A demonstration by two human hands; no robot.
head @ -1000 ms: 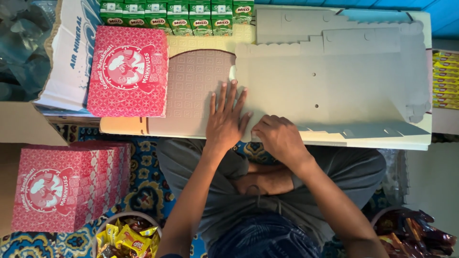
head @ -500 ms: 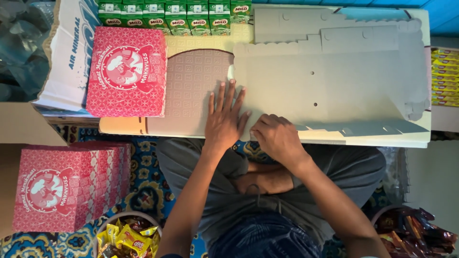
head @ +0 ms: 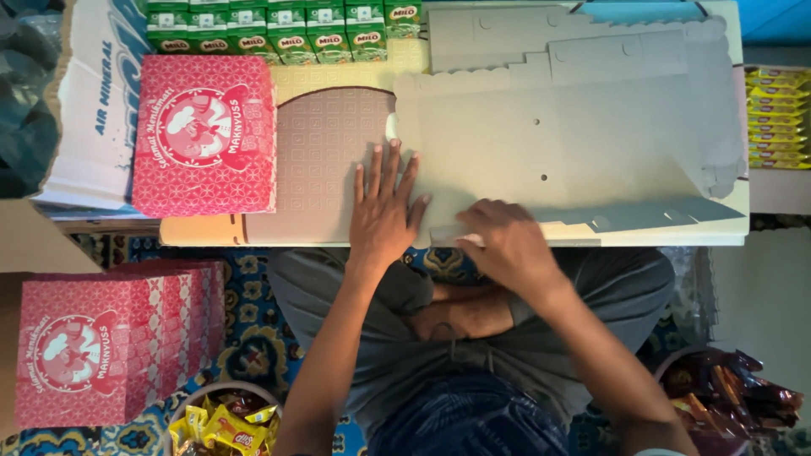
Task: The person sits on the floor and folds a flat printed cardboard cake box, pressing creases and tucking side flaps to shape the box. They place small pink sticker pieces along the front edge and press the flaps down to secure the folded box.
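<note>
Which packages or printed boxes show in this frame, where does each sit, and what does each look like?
Flat cardboard box blank: on the table, grey, unfolded; left hand and right hand press on it.
Assembled red box: table's left, square, white round emblem.
Stack of red boxes: lower left, same print.
Green drink cartons: row along the top edge.
Yellow packets: right edge, stacked.
White printed carton: far left, blue lettering.

Bright, even light; soft shadows.
</note>
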